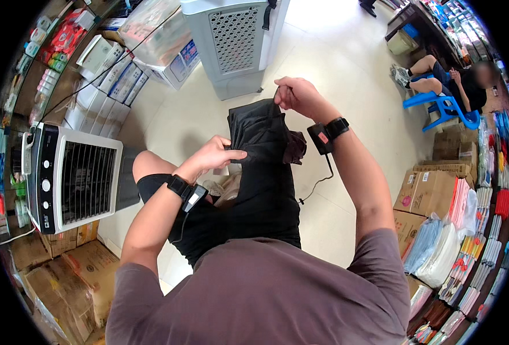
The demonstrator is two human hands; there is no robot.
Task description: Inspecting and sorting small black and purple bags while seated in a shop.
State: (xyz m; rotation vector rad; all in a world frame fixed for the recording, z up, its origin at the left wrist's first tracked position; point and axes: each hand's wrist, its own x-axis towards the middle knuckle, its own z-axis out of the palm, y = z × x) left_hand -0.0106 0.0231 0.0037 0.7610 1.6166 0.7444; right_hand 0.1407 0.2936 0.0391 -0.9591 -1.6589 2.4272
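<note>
A bundle of thin black fabric lies across my raised thigh, its layers gathered in pleats. It resembles a collapsed umbrella canopy, but I cannot tell for sure. My left hand grips its left edge, with the thumb on top and the fingers underneath. At the far right corner, my right hand pinches a narrow dark strip of it between bent fingers. Dark maroon crumpled fabric sticks out on the right side. A small pale tag shows below my left hand. Black devices are strapped to both wrists.
A white air cooler stands at left, a grey one ahead. Cardboard boxes and shelves of packaged goods line both sides. A person sits on a blue plastic chair at the far right. A thin cable crosses the upper left.
</note>
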